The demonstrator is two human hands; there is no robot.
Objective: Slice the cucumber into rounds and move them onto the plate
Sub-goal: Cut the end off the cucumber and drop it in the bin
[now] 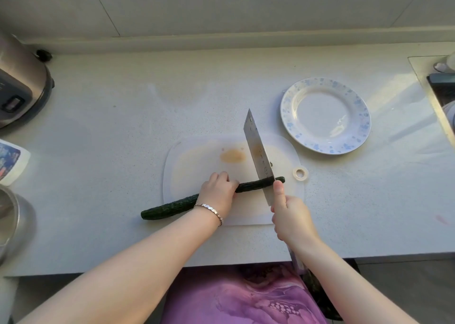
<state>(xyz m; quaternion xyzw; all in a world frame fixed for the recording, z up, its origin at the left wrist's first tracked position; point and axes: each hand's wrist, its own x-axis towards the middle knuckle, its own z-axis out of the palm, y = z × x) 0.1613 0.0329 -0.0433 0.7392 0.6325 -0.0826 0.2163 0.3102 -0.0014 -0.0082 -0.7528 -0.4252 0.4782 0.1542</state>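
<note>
Slicing has only begun: the right hand point(290, 215) grips the knife point(258, 156) at the cucumber point(248, 186) tip on the cutting board point(197, 166), the left hand point(218, 190) closed around its middle. No rounds lie cut, and the plate point(325, 115) on the desk point(123, 126) is bare.

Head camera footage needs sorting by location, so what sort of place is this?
Most likely a home kitchen: a pale countertop carries a cutting board and plate, a steel appliance stands at left, and a sink shows at right.
</note>
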